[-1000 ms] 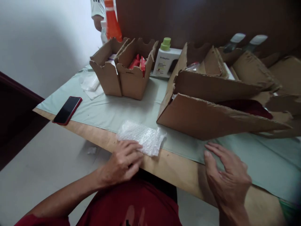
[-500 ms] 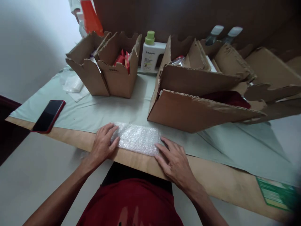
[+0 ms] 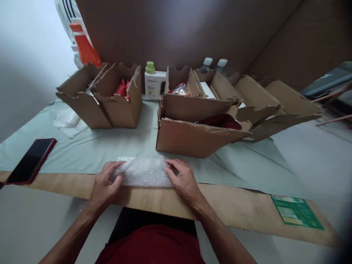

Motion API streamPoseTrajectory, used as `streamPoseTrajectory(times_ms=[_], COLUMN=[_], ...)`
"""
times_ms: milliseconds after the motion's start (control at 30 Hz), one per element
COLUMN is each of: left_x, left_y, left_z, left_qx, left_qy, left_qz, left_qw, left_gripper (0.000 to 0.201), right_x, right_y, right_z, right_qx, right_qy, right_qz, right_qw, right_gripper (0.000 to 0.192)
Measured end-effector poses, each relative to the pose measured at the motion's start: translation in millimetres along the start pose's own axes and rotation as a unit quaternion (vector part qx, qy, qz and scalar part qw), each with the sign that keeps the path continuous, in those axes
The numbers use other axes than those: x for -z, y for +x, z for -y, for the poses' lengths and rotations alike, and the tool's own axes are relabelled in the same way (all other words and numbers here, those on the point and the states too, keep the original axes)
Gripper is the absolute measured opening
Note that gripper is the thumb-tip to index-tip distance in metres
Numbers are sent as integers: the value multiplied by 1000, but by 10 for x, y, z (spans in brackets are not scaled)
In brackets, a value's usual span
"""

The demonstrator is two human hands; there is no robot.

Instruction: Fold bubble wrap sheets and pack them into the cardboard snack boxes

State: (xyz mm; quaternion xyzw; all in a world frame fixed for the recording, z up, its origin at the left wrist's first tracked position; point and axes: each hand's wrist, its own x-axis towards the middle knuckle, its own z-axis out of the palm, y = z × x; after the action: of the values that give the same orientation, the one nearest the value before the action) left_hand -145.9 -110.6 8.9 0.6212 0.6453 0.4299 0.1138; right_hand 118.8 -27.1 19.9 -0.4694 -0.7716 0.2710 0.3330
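A piece of clear bubble wrap [image 3: 147, 172] lies folded along the front edge of the table, its near side slightly raised. My left hand [image 3: 107, 183] grips its left end between thumb and fingers. At the right end, my right hand [image 3: 181, 178] pinches the upper corner, the thumb in front and the fingers curled behind. Whether anything lies inside the folded wrap I cannot tell.
A phone [image 3: 31, 160] rests at the left table edge, with plastic sheets [image 3: 66, 117] behind it. Cardboard bins [image 3: 121, 112] and a larger divided cardboard box [image 3: 189, 137] stand beyond my hands. A white bottle [image 3: 154, 84] is between them. A green card [image 3: 298, 212] lies right.
My right hand has shifted from resting at the wrap's right edge to pinching its corner. The near side of the wrap is lifted. The camera view has turned and risen.
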Motion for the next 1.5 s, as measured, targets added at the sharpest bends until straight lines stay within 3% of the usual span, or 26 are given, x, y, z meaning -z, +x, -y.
streamPoseTrajectory(times_ms=[100, 167, 233, 300, 400, 500, 600, 667, 767, 867, 933, 1067, 1167, 1300, 1400, 1500], left_x=[146, 236, 301, 351, 443, 518, 445, 287, -23, -223, -251, -184, -98, 88, 263, 401], left_y=[189, 289, 309, 229, 13, -90, 30, 157, 259, 220, 172, 140, 121, -6, -133, -249], left_z=[-176, -245, -222, -108, 90, 112, -48, -157, -192, -84, -6, 20, -71, -167, -119, -49], left_qx=[-57, -85, -97, -72, 45, 120, 51, -48, -167, -196, -198, -205, -192, -177, -149, -106], left_qy=[-74, -98, -117, -137, -130, -82, -18, 10, 56, 116, 133, 113, 76, 75, 121, 161], left_qz=[-38, -74, -79, -44, 1, -29, -33, 31, 164, 230, 241, 251, 219, 201, 170, 152], left_qw=[995, 989, 985, 987, 990, 989, 998, 998, 971, 946, 941, 939, 954, 961, 967, 969], left_gripper=[18, 19, 22, 29, 38, 34, 31, 35, 36, 37, 38, 38, 41, 36, 33, 38], right_x=[228, 369, 450, 469, 479, 567, 586, 448, 89, -135, -93, 283, 460, 323, 126, 38], right_y=[-136, -248, -354, -459, -619, -703, -595, -432, -188, -129, -225, -474, -482, -232, -37, -5], right_z=[206, 370, 462, 437, 233, 43, 43, 128, 224, 133, -36, -399, -482, -401, -339, -314], right_qx=[80, 140, 208, 250, 222, 173, 152, 163, 206, 236, 235, 187, 154, 114, 85, 104], right_qy=[50, 80, 67, 15, -39, -41, -49, -61, -103, -172, -207, -248, -256, -271, -312, -326], right_qz=[-107, -131, -93, 1, 134, 145, 92, 75, 116, 164, 154, 61, 5, 10, 26, 32], right_qw=[990, 978, 971, 968, 965, 973, 983, 982, 966, 942, 937, 948, 954, 956, 946, 939], right_gripper=[17, 25, 32, 35, 40, 42, 31, 27, 30, 32, 32, 29, 28, 34, 40, 36])
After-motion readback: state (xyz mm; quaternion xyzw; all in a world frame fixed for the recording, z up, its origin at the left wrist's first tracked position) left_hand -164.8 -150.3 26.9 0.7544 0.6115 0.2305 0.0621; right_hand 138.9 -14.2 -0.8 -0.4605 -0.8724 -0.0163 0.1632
